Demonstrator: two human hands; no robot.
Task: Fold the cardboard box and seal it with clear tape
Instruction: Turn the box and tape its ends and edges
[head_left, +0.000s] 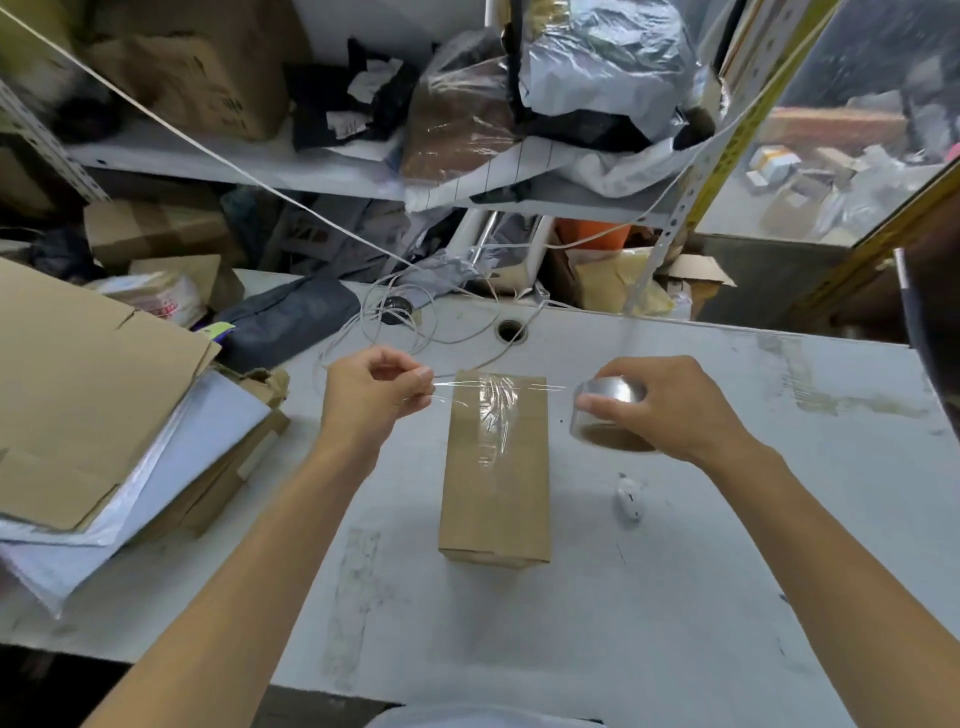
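Note:
A long, closed brown cardboard box lies lengthwise in the middle of the white table. My right hand grips a roll of clear tape just right of the box's far end. My left hand pinches the free end of the tape left of the box. The pulled strip of clear tape stretches between both hands, across and just above the far end of the box. Shiny tape lies on the box top there.
A stack of flat cardboard sheets and white mailers fills the left of the table. Thin white cord loops behind the box near a cable hole. A small white object lies right of the box. Cluttered shelves stand behind.

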